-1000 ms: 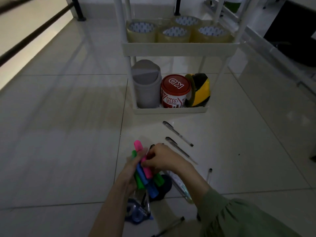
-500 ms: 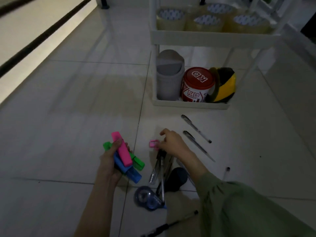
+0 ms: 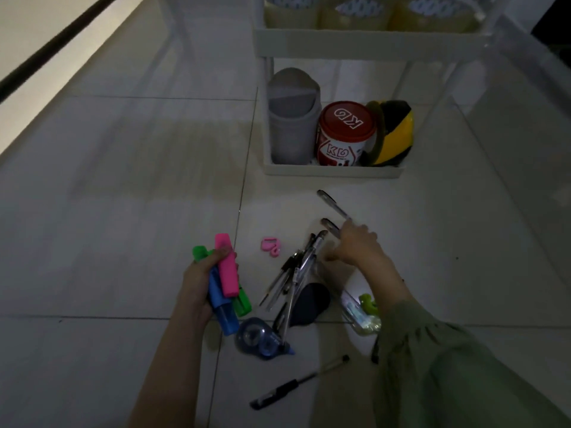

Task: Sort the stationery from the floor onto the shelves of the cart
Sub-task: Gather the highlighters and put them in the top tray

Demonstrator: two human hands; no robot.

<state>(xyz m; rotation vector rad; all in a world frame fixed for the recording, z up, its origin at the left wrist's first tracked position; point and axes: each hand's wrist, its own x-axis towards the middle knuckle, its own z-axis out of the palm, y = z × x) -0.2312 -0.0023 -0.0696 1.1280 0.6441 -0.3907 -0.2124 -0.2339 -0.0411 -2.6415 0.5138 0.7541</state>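
Observation:
My left hand point(image 3: 197, 282) is shut on a bunch of highlighters point(image 3: 227, 268): pink, blue and two green. My right hand point(image 3: 355, 247) reaches over the floor with its fingertips on the ends of two pens point(image 3: 333, 205); the thumb is apart and the pens still lie on the tiles. Between my hands lie a small pink piece point(image 3: 271, 247), a pile of pens point(image 3: 295, 273), a dark oval object point(image 3: 309, 304) and a blue correction tape point(image 3: 259, 336). The white cart point(image 3: 333, 172) stands just beyond.
The cart's bottom shelf holds a grey bin point(image 3: 292, 118), a red can point(image 3: 346, 134) and yellow-black tape point(image 3: 394, 131). Clear tape rolls point(image 3: 349, 10) fill the shelf above. A black pen point(image 3: 296, 384) and a clear packet point(image 3: 361, 310) lie near me.
My right hand left the small pink piece on the floor and moved right and forward onto the two pens. My left hand kept the highlighters.

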